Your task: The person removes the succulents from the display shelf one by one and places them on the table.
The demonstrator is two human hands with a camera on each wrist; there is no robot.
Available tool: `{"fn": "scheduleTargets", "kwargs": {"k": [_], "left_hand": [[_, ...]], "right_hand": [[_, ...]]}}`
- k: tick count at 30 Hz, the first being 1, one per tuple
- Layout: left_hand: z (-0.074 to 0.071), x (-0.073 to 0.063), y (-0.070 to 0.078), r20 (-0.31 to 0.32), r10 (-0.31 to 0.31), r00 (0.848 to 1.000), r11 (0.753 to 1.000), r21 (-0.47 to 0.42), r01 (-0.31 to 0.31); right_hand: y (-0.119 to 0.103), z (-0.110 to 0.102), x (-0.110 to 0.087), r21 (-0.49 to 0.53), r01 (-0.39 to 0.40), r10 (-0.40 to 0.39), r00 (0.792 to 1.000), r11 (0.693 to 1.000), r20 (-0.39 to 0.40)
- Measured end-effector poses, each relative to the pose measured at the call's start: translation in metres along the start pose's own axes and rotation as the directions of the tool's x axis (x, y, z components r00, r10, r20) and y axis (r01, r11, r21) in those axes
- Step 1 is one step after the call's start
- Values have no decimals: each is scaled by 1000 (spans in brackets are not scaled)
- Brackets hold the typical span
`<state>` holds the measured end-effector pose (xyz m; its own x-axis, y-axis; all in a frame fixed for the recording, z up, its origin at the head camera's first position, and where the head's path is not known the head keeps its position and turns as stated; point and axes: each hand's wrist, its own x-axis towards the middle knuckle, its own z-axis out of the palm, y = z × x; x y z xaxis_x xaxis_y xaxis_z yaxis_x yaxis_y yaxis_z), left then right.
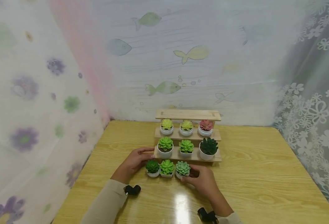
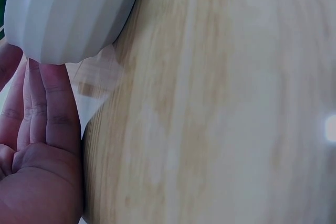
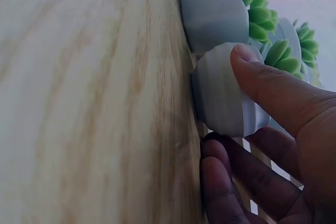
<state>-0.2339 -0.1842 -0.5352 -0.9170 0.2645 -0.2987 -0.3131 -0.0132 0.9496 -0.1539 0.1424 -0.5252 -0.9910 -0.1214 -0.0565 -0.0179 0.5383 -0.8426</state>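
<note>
My right hand (image 1: pixel 202 180) holds the white ribbed pot of a pale blue-green succulent (image 1: pixel 182 168) between thumb and fingers; the pot (image 3: pixel 223 90) stands on the table in the right wrist view. My left hand (image 1: pixel 134 163) lies at the left end of the wooden stand, its fingers fairly straight. They touch the white pot (image 2: pixel 68 17) of the dark green succulent (image 1: pixel 152 167). Between these two plants sits a bright green succulent (image 1: pixel 166 167) in a squarish white pot. It stands against the dark green one's pot, with a small gap to the pale one.
Behind the front row rises a tiered wooden stand (image 1: pixel 189 114). Its lower shelf bears green succulents, one of them a dark green plant (image 1: pixel 208 146); the middle shelf has two yellow-green ones and a pink-red succulent (image 1: pixel 205 125). Patterned curtains (image 1: pixel 158 62) border the wooden table (image 1: pixel 253 174).
</note>
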Motion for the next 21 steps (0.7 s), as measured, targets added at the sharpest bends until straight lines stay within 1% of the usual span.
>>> {"fn": "scheduleTargets", "kwargs": {"k": [8, 11, 13, 17, 21], "left_hand": [[2, 4, -1, -4, -7, 1000, 1000, -11, 7], [4, 5, -3, -1, -14, 1000, 1000, -10, 14], [5, 4, -3, -3, -18, 1000, 1000, -16, 18], [4, 2, -2, -11, -15, 1000, 1000, -26, 15], [3, 2, -1, -9, -7, 1000, 1000, -27, 7]], "right_hand": [[3, 1, -1, -68, 19, -21, 1000, 998, -23], [4, 0, -2, -86, 11, -14, 1000, 996, -28], [4, 0, -3, -78, 14, -16, 1000, 997, -26], [3, 1, -2, -24, 36, -36, 999, 999, -14], [1, 2, -2, -26, 56, -57, 998, 998, -14]]}}
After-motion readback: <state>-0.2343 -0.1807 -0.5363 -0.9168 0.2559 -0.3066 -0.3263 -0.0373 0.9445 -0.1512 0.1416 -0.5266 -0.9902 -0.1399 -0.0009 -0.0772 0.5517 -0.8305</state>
